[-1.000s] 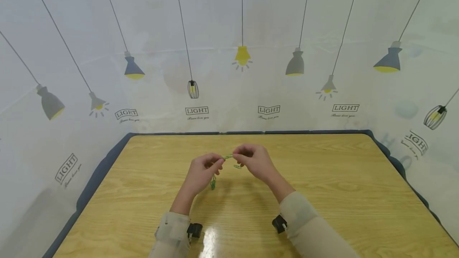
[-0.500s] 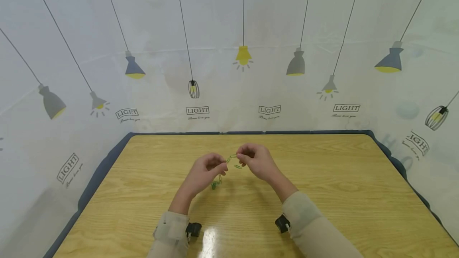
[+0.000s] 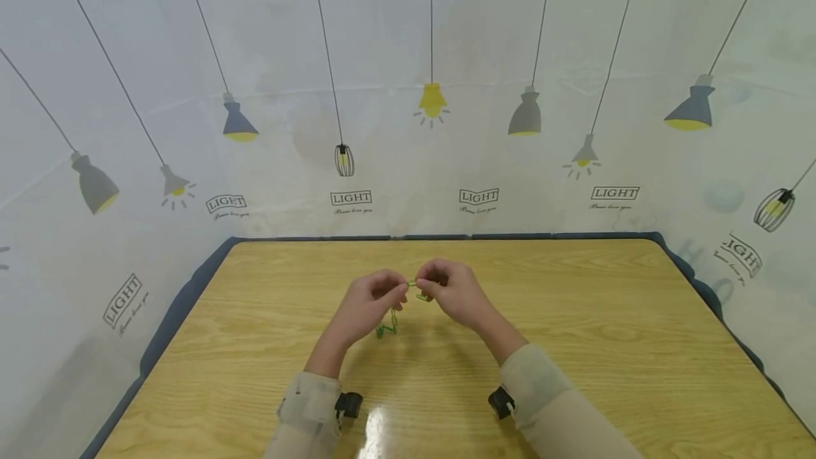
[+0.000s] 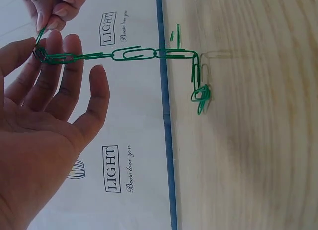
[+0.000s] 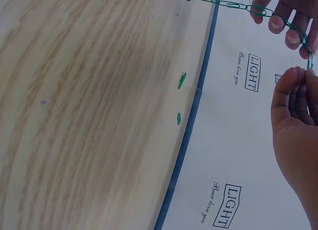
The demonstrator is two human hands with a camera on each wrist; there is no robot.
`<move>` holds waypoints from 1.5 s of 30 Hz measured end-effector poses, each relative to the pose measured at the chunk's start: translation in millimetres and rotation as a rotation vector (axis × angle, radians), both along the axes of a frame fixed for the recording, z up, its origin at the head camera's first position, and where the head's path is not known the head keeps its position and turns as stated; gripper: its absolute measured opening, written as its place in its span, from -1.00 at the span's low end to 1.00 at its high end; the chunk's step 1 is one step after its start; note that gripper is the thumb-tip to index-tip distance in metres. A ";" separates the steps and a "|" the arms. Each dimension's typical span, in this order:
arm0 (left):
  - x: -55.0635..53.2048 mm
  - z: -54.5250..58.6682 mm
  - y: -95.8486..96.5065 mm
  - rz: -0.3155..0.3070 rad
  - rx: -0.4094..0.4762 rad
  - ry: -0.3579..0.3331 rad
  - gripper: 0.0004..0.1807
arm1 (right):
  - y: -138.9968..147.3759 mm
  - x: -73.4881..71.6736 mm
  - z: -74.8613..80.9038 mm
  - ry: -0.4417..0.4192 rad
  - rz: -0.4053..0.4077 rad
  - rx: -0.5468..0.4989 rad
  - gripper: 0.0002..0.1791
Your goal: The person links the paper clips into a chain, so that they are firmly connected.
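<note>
My left hand [image 3: 365, 307] pinches the upper end of a green paper clip chain [image 4: 158, 53] between thumb and fingertips. The chain hangs past its other fingers, and its lower end lies in a small bunch [image 4: 201, 94] on the table. Close on the right, my right hand [image 3: 457, 296] pinches a green paper clip [image 5: 310, 60] whose other end meets the chain at the left fingertips. Whether this clip is hooked through the last link is too small to tell. Below the hands, two loose green paper clips, a farther one [image 5: 182, 80] and a nearer one [image 5: 179, 118], lie apart on the table.
A wood-grain table [image 3: 574, 346] spreads under both hands, with a dark blue edge [image 3: 510, 236] along its far side. Behind it stands a pale wall covering [image 3: 382, 112] printed with lamps and lettering. Each sleeved wrist carries a small black camera.
The left hand has shifted slightly right, and more of the chain hangs visible below it. Over the last half second the two hands' fingertips have come closer together around the clip.
</note>
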State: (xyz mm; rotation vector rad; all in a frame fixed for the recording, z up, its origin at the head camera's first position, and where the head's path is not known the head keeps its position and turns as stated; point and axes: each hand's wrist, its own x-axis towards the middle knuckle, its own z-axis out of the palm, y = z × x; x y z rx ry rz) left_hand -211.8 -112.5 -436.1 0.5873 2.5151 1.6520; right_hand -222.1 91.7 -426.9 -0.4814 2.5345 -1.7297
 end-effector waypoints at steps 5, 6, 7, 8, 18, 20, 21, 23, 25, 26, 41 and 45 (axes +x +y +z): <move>-0.8 0.3 0.5 0.028 -0.012 0.023 -0.79 | 0.0 -0.8 3.0 -0.006 0.008 0.029 -0.93; -0.9 0.2 0.8 0.035 -0.012 0.031 -0.79 | 0.3 -1.2 4.3 -0.006 0.014 0.037 -0.93; -1.0 0.3 1.1 0.043 -0.012 0.038 -0.79 | 0.8 -1.7 5.7 -0.007 0.023 0.045 -0.92; -1.0 0.1 1.4 0.052 -0.013 0.047 -0.79 | 1.4 -2.3 7.2 -0.007 0.032 0.053 -0.92; -3.8 -1.6 2.9 0.120 0.020 0.083 -0.77 | 9.1 -21.7 21.3 0.040 0.085 0.148 -0.86; -4.1 -2.1 2.5 0.124 0.030 0.077 -0.78 | 11.0 -26.8 21.5 0.040 0.076 0.165 -0.87; -3.8 -2.1 2.5 0.128 0.032 0.077 -0.79 | 11.9 -29.2 21.0 0.038 0.073 0.175 -0.88; -3.4 -2.0 2.4 0.133 0.031 0.079 -0.79 | 13.6 -34.0 18.8 0.028 0.067 0.191 -0.91; -2.8 -1.7 2.5 0.140 0.026 0.083 -0.81 | 15.2 -39.1 15.0 0.010 0.060 0.210 -0.93; -2.6 -1.5 2.7 0.143 0.023 0.087 -0.81 | 15.8 -41.5 13.0 0.004 0.055 0.223 -0.94; -2.8 -5.5 5.7 0.150 0.029 0.089 -0.82 | 21.0 -64.3 -49.2 -0.132 0.040 0.357 -0.92; -2.4 -6.2 5.8 0.162 0.037 0.091 -0.83 | 15.6 -59.1 -60.3 -0.127 0.063 0.367 -0.86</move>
